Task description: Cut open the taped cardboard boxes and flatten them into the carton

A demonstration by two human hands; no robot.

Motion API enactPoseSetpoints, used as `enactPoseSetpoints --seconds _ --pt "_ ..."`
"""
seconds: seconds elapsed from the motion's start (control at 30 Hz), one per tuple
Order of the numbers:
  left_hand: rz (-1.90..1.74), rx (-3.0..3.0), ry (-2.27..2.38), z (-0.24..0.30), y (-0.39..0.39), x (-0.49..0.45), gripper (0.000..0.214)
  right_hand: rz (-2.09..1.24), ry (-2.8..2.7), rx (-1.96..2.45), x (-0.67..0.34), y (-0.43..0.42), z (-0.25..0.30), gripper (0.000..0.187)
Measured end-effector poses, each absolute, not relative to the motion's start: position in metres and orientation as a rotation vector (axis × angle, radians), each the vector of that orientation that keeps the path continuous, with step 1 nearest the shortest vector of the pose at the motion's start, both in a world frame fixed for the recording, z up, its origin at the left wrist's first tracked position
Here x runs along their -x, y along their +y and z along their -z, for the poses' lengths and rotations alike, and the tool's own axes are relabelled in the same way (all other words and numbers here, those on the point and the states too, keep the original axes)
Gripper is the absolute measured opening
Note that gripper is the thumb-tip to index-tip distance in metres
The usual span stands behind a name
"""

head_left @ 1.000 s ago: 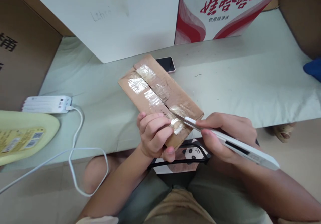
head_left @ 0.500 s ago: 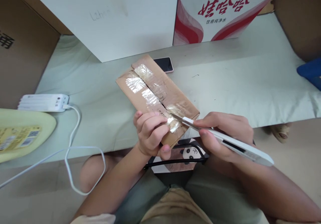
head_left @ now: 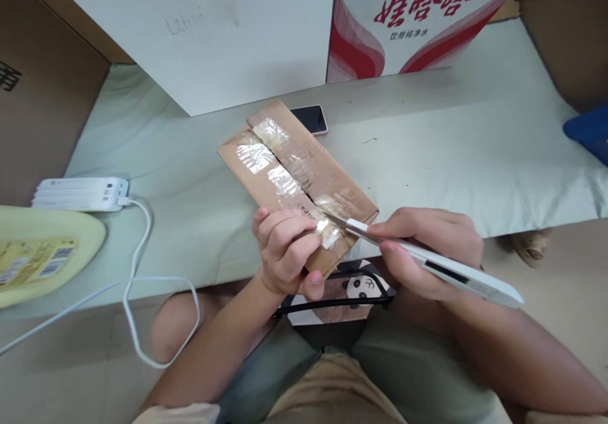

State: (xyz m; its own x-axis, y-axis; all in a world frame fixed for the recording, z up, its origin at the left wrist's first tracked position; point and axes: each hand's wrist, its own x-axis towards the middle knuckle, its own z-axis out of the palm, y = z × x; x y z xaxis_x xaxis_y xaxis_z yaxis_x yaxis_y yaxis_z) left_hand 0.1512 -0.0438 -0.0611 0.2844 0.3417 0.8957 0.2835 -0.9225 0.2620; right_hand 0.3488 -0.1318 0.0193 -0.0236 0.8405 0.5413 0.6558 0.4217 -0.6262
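Observation:
A flat brown cardboard box (head_left: pixel 327 171) with strips of shiny clear tape along its middle seam lies tilted at the front edge of the covered surface. My left hand (head_left: pixel 289 247) is closed around its near side, fingers on top and thumb below. In my right hand (head_left: pixel 427 247) is a white utility knife (head_left: pixel 456 272), gripped between thumb and fingers. Its metal blade points left and meets the seam near the box's right end, beside the left fingertips. How deep the tip goes is hard to see.
Behind the box lies a phone (head_left: pixel 311 119), with a large white carton (head_left: pixel 266 44) and a red-and-white carton (head_left: pixel 408 44) farther back. At left are a white power bank (head_left: pixel 83 194) with a looping cable (head_left: pixel 128 297) and a yellow bottle (head_left: pixel 90 234). Something blue (head_left: pixel 589 134) sits far right.
The knife's handle end has shifted slightly right and up with my right hand. The blade stays at the seam, and my left hand keeps its grip on the box.

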Motion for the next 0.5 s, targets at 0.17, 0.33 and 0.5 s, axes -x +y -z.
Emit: enactPoseSetpoints --seconds 0.17,0.33,0.5 --pt "-1.751 -2.478 0.615 0.0625 -0.0433 -0.1509 0.033 -0.319 -1.691 1.346 -0.3521 -0.1370 -0.0231 0.011" --pt "-1.754 -2.501 0.638 0.0618 -0.0423 -0.1511 0.035 -0.532 -1.594 1.395 -0.3493 -0.1339 -0.0216 0.009" --pt "-1.769 -2.482 0.614 0.0611 -0.0429 -0.1525 0.034 -0.459 -1.518 1.334 -0.3516 -0.1360 -0.0160 0.011"
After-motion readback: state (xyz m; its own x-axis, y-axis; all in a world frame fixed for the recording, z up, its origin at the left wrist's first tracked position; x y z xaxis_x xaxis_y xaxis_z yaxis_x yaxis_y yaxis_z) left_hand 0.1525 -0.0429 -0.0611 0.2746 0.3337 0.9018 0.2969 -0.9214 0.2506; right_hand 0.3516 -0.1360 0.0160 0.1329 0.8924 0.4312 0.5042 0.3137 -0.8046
